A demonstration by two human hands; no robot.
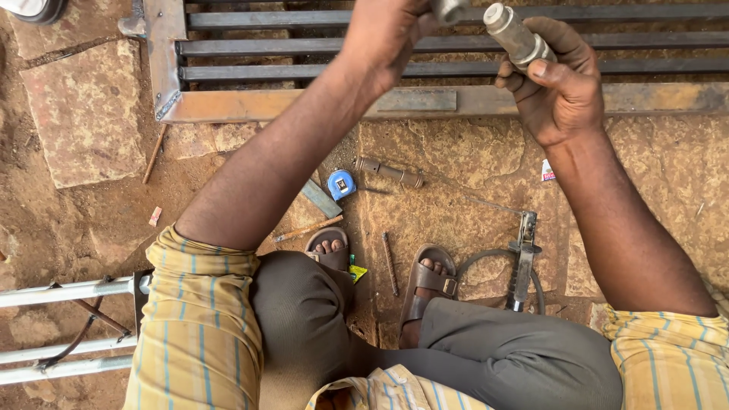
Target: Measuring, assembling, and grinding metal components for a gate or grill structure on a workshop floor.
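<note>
Though the top edge cuts off most of the small metal piece [449, 9] pinched in the left hand [383, 38], the right hand [558, 87] plainly wraps its fingers around a grey metal cylinder [516, 34]. The cylinder's long axis slants up and leftward out of that fist, its capped end toward the left hand, just beside the small piece.

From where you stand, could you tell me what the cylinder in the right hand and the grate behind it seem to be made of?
The cylinder in the right hand looks like bare metal, probably steel: dull grey with a pale end cap. The grate appears to be unpainted steel: dark flat bars, with rusty brown patches on the frame.
</note>
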